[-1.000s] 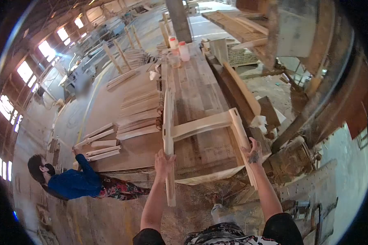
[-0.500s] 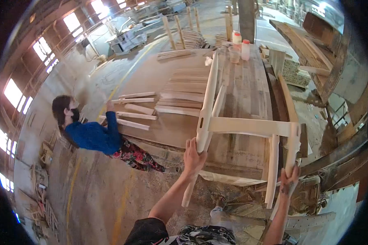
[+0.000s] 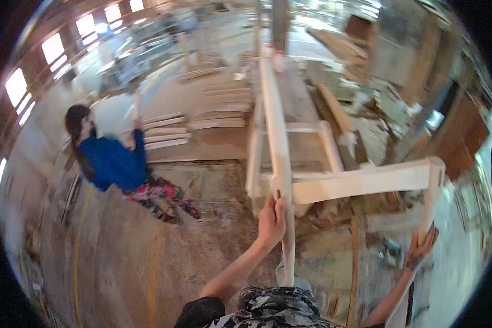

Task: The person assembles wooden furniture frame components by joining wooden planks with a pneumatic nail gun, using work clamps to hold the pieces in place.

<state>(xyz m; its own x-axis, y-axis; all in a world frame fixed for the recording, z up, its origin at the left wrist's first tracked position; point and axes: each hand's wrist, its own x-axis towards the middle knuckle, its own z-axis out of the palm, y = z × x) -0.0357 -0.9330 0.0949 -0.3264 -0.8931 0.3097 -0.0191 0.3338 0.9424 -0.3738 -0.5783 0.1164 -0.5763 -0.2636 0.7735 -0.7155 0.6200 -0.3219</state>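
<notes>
A pale wooden chair frame (image 3: 361,183) spans the space between my two hands, held up in front of me. My left hand (image 3: 271,223) grips its long left post (image 3: 279,145) just below the joint with the wide crossrail, fingers near a small slot. Around the lower part of the right post (image 3: 431,199) are the fingers of my right hand (image 3: 420,249). More pale legs and a thinner rail (image 3: 303,128) show behind the long post, partly covered by it.
A worktable (image 3: 218,145) beyond carries rows of wooden strips (image 3: 218,112). At its left side stands a person in a blue top (image 3: 112,156), one arm raised with a strip. Scrap wood and boards (image 3: 339,109) lie to the right.
The chair frame has swung and tilted, its right end now further right. Both hands keep their grip. My view has turned right, and the person at left has raised a strip.
</notes>
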